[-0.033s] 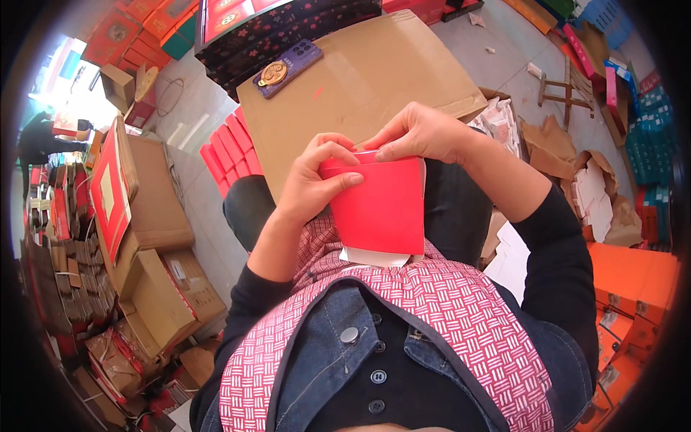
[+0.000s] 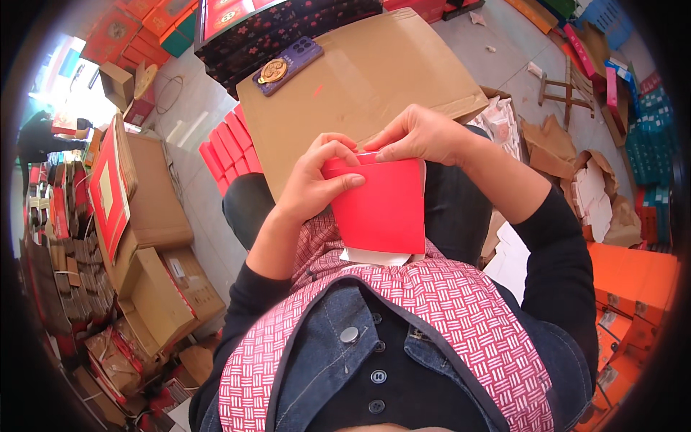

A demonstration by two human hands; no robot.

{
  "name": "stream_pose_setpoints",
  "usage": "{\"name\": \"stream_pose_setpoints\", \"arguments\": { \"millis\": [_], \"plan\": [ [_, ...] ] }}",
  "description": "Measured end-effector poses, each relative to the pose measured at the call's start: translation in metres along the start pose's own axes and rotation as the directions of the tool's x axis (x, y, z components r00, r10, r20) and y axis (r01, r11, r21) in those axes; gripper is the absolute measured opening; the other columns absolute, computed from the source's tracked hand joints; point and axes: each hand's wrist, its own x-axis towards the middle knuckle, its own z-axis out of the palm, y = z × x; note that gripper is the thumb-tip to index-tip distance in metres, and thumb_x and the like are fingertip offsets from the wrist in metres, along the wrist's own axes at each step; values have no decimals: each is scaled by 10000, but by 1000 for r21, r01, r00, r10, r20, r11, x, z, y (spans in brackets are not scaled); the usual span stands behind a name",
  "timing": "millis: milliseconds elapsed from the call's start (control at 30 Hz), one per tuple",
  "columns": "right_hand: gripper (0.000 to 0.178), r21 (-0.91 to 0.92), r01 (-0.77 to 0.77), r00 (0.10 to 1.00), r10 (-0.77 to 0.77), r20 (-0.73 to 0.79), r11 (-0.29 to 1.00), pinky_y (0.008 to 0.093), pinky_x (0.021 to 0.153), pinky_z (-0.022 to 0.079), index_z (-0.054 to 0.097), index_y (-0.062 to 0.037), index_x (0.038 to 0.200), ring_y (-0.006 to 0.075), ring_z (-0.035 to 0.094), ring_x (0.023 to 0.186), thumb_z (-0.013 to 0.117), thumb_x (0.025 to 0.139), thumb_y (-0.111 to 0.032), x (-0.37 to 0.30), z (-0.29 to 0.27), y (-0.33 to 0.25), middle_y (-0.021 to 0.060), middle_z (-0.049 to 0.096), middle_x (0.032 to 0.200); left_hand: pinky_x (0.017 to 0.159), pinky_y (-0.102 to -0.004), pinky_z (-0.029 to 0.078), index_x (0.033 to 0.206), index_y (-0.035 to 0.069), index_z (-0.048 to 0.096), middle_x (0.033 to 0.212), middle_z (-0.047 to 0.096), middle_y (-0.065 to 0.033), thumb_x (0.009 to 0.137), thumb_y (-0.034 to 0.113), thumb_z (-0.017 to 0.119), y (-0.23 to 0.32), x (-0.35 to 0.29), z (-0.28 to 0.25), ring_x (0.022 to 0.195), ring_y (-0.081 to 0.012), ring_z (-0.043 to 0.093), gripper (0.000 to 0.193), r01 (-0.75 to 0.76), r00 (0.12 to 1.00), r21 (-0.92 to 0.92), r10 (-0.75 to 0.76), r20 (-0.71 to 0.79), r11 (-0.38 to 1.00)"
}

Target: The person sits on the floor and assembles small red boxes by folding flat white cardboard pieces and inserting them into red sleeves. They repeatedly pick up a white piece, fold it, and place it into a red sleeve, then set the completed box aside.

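Note:
A small red cardboard box (image 2: 381, 209) with white inner flaps is held upright over my lap, at the near edge of a large brown carton. My left hand (image 2: 320, 176) grips its upper left corner, thumb across the red front face and fingers curled behind the top edge. My right hand (image 2: 417, 137) pinches the top edge near the middle with thumb and forefinger. A white flap (image 2: 374, 256) sticks out at the lower end. The fingertips behind the top edge are partly hidden.
The brown carton (image 2: 374, 72) carries a purple phone (image 2: 299, 59) with a gold round ornament. Dark patterned boxes (image 2: 288, 29) stand beyond it. Small red boxes (image 2: 232, 144) lie at its left. Orange boxes (image 2: 633, 281) are stacked right; an open carton (image 2: 162, 295) sits left.

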Motion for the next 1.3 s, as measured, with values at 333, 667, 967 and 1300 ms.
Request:
{"name": "stream_pose_setpoints", "arguments": {
  "millis": [333, 667, 967, 1300],
  "plan": [
    [282, 243, 64, 980, -16, -197, 968, 257, 755, 529, 658, 46, 1101, 126, 644, 842, 654, 886, -136, -15, 14, 18, 100, 690, 974, 807, -269, 455, 765, -2, 611, 976, 605, -80, 766, 8, 698, -4, -4, 13, 907, -157, 563, 88, 75, 976, -181, -109, -190, 981],
    [201, 309, 199, 917, -65, -394, 930, 275, 781, 523, 672, 32, 1029, 153, 647, 870, 651, 873, -94, -34, 27, 31, 111, 677, 991, 780, -266, 463, 768, -2, 616, 964, 606, -83, 762, -4, 690, -5, -6, 14, 881, -162, 574, 74, 81, 963, -174, -122, -239, 981],
    [239, -69, 338, 875, -340, -344, 939, 275, 877, 479, 688, 11, 1059, 175, 617, 999, 664, 822, -6, -24, 43, 31, 117, 664, 1083, 904, -286, 462, 1071, 18, 565, 1122, 574, -72, 808, 44, 709, -7, -18, 13, 1045, -177, 566, 300, 26, 967, -245, -86, -239, 969],
    [173, -162, 329, 834, -367, -411, 930, 281, 866, 484, 706, 0, 983, 176, 629, 964, 683, 816, -41, -24, 51, 37, 116, 680, 1002, 939, -304, 459, 1131, 57, 527, 1264, 523, -112, 895, 32, 613, -31, -41, 17, 1113, -173, 547, 252, 39, 968, -499, -155, -195, 866]
  ]
}}
